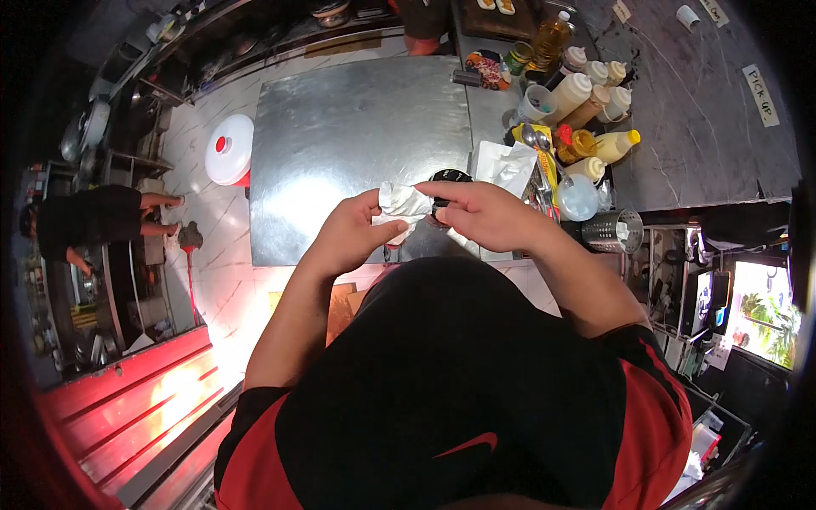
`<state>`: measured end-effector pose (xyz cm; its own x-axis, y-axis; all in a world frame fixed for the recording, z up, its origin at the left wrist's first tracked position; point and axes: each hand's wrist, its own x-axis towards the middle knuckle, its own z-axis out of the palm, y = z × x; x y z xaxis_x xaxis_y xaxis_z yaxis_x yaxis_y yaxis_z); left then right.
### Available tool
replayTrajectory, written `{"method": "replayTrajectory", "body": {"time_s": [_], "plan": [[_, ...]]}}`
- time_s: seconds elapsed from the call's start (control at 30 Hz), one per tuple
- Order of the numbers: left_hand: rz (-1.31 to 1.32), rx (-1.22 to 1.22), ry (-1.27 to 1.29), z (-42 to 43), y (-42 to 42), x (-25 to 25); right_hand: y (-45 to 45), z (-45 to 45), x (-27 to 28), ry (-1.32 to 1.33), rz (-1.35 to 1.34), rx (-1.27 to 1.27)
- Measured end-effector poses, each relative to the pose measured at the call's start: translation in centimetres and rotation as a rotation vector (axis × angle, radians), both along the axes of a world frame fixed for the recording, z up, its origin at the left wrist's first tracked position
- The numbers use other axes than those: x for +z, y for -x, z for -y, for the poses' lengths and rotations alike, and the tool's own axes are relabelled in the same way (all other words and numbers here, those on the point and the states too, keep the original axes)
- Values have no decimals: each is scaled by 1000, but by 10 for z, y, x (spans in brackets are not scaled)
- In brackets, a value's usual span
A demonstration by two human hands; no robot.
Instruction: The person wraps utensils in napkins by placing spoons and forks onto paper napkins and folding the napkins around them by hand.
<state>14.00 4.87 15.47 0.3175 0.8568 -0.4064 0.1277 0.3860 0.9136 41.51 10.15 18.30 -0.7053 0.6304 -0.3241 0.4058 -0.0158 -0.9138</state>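
A Light Pinch Serves Best

Our left hand (pixel 344 234) pinches the crumpled white tissue (pixel 403 201) above the tabletop's (pixel 340 110) near part; gentle pressure should prevent tearing. Our right hand (pixel 489 217) extends a forefinger to its edge; whether it grips the black round item (pixel 450 175), we cannot tell.

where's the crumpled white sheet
Head view, centre: the crumpled white sheet is between the left hand and right hand, over the near edge of the steel table.
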Motion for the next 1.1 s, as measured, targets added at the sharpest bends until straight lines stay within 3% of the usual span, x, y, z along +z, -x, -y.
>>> {"method": "replayTrajectory", "body": {"time_s": [0.13,0.23,0.43,0.53,0.73,0.83,0.93,1.03,1.1], "plan": [[11,32,70,1,-1,-1,3,3,-18,-41,-34,-25],[-18,208,-115,11,-10,0,9,6,-22,-158,3,-56],[-83,286,-313,23,-10,-3,18,13,-9,27,-45,-126],[92,310,-371,23,-4,-6,24,19,-6,37,-75,-143],[-167,305,-451,25,7,-1,37,29,-6,3,-26,-175],[-162,309,-507,23,16,-11,45,36,-9,7,-31,-201],[-138,312,-511,21,22,-16,52,42,0,84,25,-234],[-225,255,-554,17,31,-14,61,47,-2,-8,48,-245],[-79,243,-373,16,40,-17,66,52,3,-85,51,-247]]}}
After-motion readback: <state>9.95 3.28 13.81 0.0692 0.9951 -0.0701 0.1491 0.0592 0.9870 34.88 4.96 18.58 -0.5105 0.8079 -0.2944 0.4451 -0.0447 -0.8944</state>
